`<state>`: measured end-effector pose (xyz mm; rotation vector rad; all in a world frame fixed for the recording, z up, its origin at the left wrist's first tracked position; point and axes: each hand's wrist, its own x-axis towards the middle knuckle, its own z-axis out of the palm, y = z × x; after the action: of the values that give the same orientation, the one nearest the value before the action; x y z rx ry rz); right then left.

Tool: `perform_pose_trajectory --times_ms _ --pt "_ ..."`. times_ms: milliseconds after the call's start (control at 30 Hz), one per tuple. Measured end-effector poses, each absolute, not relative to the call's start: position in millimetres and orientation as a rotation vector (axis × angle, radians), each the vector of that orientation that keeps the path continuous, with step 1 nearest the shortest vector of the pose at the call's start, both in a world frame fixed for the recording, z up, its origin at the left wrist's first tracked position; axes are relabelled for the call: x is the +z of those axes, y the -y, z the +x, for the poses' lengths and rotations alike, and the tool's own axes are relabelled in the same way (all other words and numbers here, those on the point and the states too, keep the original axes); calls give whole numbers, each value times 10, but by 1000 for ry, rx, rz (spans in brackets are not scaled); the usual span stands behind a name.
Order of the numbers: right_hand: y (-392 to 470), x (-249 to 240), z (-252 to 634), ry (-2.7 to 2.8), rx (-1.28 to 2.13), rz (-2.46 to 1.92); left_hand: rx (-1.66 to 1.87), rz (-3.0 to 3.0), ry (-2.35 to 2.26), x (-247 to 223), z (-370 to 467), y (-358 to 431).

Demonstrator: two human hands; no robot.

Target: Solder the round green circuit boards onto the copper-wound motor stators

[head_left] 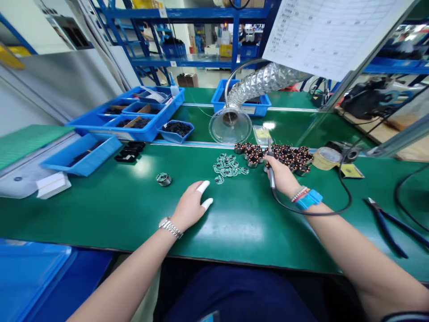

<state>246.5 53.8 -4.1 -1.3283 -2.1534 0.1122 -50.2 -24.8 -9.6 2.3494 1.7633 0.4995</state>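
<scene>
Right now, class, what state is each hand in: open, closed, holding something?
Left hand: open, nothing seen in it.
Right hand: closed, holding a corded tool.

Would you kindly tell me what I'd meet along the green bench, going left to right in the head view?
Front blue bin, black parts, lone board-topped part, left hand, round circuit boards, copper-wound cores, tape roll, pliers.

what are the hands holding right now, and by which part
The right hand holds a corded pen-like tool around the middle of its length; the left hand holds nothing.
</scene>
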Motion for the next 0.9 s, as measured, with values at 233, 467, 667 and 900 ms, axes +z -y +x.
perform_pose_trajectory --times_ms 233,467,667,900 --pt "316 114 2279 2117 315 -1242 470 2248 -1733 -154 -209 -407" --pt "624 -23 2415 1950 411 -1261 368 2326 -1652 -203 43 -935" --pt "688 -246 2456 1770 474 -1253 382 2506 -1531 -240 117 -906" --pt "684 -260 2466 1662 502 -1241 393 2611 -1387 -230 56 -824"
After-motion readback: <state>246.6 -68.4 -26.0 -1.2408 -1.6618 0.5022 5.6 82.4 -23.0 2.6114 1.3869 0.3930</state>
